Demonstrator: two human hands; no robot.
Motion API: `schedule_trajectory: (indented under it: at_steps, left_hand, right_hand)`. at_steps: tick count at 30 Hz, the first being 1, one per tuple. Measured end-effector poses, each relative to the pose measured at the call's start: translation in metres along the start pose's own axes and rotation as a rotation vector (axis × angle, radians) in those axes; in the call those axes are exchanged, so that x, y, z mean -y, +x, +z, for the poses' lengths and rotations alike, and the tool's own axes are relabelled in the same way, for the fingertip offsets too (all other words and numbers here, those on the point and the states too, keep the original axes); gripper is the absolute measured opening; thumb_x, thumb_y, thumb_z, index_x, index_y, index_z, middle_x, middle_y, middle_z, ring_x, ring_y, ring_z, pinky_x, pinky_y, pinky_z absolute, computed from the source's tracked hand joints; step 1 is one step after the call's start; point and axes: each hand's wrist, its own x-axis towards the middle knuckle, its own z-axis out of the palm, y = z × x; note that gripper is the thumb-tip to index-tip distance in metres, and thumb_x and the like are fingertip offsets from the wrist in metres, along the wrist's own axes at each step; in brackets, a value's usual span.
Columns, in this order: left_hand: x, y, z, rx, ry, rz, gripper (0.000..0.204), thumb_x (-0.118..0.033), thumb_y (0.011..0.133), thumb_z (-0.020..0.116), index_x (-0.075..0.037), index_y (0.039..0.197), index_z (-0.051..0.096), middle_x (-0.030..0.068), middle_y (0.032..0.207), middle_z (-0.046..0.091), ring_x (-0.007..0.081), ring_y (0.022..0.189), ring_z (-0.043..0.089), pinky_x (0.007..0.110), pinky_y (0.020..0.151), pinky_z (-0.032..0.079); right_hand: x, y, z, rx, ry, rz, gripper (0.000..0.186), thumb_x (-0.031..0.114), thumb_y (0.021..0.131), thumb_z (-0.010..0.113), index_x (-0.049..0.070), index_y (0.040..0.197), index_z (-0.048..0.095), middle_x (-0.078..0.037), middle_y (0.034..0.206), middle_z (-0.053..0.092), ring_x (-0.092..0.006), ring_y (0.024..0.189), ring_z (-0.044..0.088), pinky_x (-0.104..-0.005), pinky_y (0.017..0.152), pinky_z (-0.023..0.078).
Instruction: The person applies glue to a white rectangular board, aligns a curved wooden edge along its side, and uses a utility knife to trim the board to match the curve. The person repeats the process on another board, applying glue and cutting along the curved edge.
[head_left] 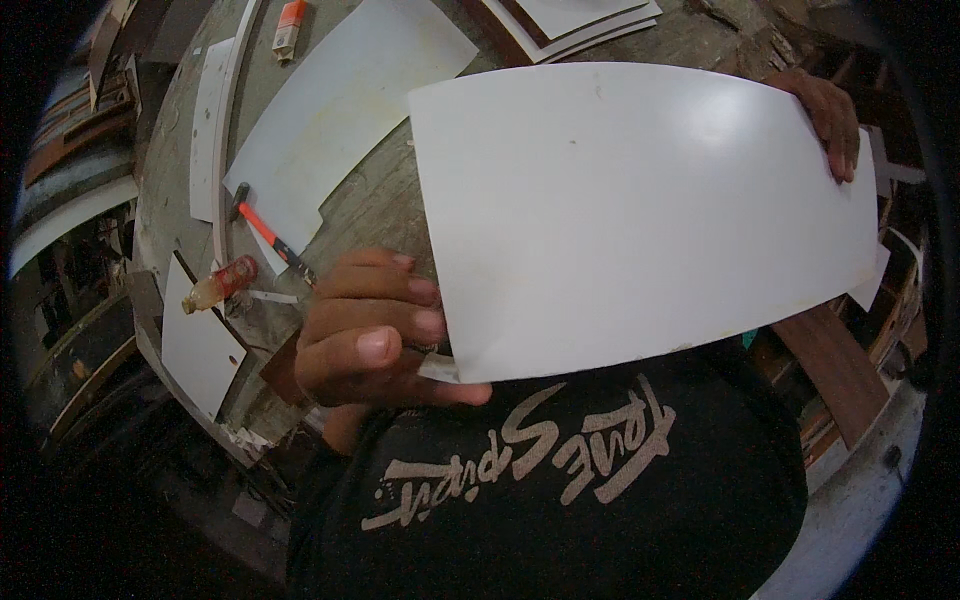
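A large white panel [640, 215] with a smooth, glossy face is held up in front of my chest, hiding part of the workbench behind it. My left hand [365, 330] is closed at its lower left corner, with curled fingers beside the edge and one digit under the corner. A short pale strip [440, 370] shows there between the hand and the panel; whether it is attached I cannot make out. At the upper right end, my right hand [830, 115] grips the panel, its fingers bent over the face.
On the grey workbench [385, 205] lie a white sheet [350, 95], a hammer [268, 232] with a red and black handle, a small bottle [220, 284] with a red label and an orange-and-white box [289, 28]. Stacked white panels [590, 30] sit at the back. Brown boards [835, 370] stand at right.
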Motion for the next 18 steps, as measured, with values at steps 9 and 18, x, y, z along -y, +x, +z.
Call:
schedule_trajectory:
  at_steps: [9,18]
  left_hand:
    - [-0.011,0.016,-0.007,0.114,0.180,-0.008,0.087,-0.040,0.079,0.088,-0.006,0.143,0.039,0.0067,0.112,0.068,0.0269,0.105,0.066,0.051,0.099,0.051]
    - [-0.022,0.022,-0.001,0.091,0.291,-0.103,0.088,-0.026,0.071,0.095,-0.017,0.135,0.036,0.0004,0.106,0.074,0.0201,0.103,0.070,0.046,0.103,0.050]
  right_hand:
    - [-0.034,-0.032,-0.002,-0.063,0.063,0.069,0.021,0.031,0.102,0.059,0.014,0.101,0.071,0.000,0.095,0.071,-0.0148,0.103,0.064,-0.0321,0.100,0.043]
    - [-0.053,-0.055,0.004,-0.141,0.139,0.127,0.021,0.031,0.102,0.059,0.014,0.101,0.071,-0.001,0.095,0.071,-0.0146,0.103,0.064,-0.0320,0.101,0.044]
